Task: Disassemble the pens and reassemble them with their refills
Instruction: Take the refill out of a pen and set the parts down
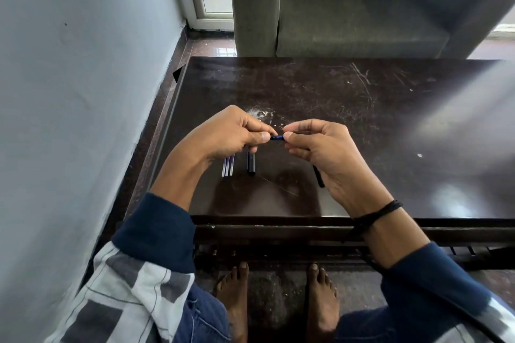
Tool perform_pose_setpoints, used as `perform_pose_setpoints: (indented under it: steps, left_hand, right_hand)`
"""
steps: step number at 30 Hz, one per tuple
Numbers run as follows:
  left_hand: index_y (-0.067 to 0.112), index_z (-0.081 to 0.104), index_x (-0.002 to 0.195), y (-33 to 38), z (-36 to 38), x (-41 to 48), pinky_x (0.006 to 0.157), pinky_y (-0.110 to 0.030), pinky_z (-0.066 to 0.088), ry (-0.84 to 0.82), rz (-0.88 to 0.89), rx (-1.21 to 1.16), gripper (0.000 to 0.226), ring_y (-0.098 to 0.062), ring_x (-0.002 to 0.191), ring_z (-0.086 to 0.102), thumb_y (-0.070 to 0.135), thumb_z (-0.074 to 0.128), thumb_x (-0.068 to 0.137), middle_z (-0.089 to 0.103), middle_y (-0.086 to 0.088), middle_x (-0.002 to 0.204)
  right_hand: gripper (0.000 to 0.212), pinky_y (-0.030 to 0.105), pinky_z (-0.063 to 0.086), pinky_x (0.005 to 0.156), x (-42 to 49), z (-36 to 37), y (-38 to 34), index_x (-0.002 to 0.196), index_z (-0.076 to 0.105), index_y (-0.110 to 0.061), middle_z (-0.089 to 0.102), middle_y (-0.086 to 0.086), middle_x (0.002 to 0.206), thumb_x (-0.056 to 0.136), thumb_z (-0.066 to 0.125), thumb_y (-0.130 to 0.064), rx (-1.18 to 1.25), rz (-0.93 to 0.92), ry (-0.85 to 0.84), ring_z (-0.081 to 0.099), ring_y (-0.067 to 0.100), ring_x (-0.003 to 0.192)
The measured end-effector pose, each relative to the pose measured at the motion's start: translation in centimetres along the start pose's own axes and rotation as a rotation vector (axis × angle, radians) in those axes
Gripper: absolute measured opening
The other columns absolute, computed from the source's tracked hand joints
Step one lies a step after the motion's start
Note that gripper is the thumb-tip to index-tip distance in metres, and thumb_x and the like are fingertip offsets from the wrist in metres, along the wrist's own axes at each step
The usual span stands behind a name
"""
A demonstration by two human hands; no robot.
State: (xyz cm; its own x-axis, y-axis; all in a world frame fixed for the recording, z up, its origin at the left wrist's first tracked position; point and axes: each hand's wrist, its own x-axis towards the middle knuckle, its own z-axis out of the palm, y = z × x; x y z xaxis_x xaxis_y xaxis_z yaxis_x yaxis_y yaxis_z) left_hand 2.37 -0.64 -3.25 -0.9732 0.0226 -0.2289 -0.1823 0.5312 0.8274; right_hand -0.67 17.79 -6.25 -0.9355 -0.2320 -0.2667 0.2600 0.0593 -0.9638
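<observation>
**Left hand (231,133) and right hand (315,145) pinch 1 blue pen (277,137)**

Each hand's thumb and forefinger clamp 1 end of the pen, held level above the dark, scratched table (362,108) at frame centre. Only a short glossy blue stretch shows between the fingertips. Below the left hand, 3 clear refills (227,166) lie side by side, with black pen parts (251,164) just right of them. Another black piece (319,178) is half hidden behind the right hand. A grey sofa (362,14) fills the upper right.
</observation>
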Motion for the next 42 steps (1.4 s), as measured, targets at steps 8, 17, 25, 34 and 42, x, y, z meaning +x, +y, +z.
perform_pose_setpoints:
  steps: [8, 17, 25, 34, 42]
  left_hand:
    - [0.011, 0.076, 0.111, -0.5, -0.2, -0.1, 0.063, -0.018, 0.051, -0.031, 0.015, -0.056, 0.022, -0.006, 0.062, 0.060, 0.004, 0.066, 0.093, 0.068, -0.014, 0.074]
    - [0.010, 0.074, 0.111, -0.5, -0.4, -0.1, 0.058, -0.013, 0.050, -0.024, -0.004, -0.030, 0.023, -0.003, 0.051, 0.056, 0.001, 0.061, 0.095, 0.067, -0.012, 0.073]
    - [0.007, 0.068, 0.104, -1.0, -0.6, 0.1, 0.058, -0.020, 0.048, 0.070, -0.102, -0.050, 0.019, -0.013, 0.051, 0.056, 0.001, 0.050, 0.101, 0.067, -0.008, 0.071]
    - [0.011, 0.064, 0.109, -1.0, -0.6, 0.2, 0.046, -0.012, 0.041, 0.170, -0.139, -0.077, 0.020, -0.015, 0.055, 0.058, 0.008, 0.045, 0.104, 0.068, -0.010, 0.077]
    - [0.012, 0.063, 0.111, -0.8, -0.6, 0.1, 0.045, -0.011, 0.041, 0.158, -0.139, -0.086, 0.019, -0.017, 0.059, 0.061, 0.009, 0.046, 0.103, 0.069, -0.009, 0.077]
  right_hand:
    - [0.015, 0.022, 0.056, 0.072, 0.1, -0.2, -0.2, 0.099, 0.072, -0.008, 0.072, 0.007, 0.085, 0.087, 0.074, 0.000, 0.059, -0.002, 0.043, 0.071, 0.015, 0.078]
    - [0.018, 0.021, 0.056, 0.068, 0.4, -0.6, 0.0, 0.103, 0.071, -0.010, 0.074, 0.009, 0.093, 0.087, 0.076, -0.005, 0.093, 0.021, 0.126, 0.070, 0.013, 0.073]
    - [0.016, 0.019, 0.055, 0.066, 0.5, -1.2, -0.6, 0.101, 0.068, -0.010, 0.069, 0.010, 0.091, 0.088, 0.072, 0.000, 0.120, -0.033, 0.262, 0.063, 0.011, 0.066]
    - [0.010, 0.026, 0.041, 0.072, -0.4, 0.1, 1.0, 0.086, 0.071, -0.028, 0.061, -0.013, 0.077, 0.081, 0.079, -0.023, -0.934, -0.151, 0.064, 0.057, 0.014, 0.081]
    - [0.012, 0.034, 0.046, 0.074, -1.3, 0.7, 1.0, 0.094, 0.072, -0.023, 0.065, -0.001, 0.086, 0.089, 0.068, -0.013, -1.145, -0.293, 0.023, 0.063, 0.027, 0.092]
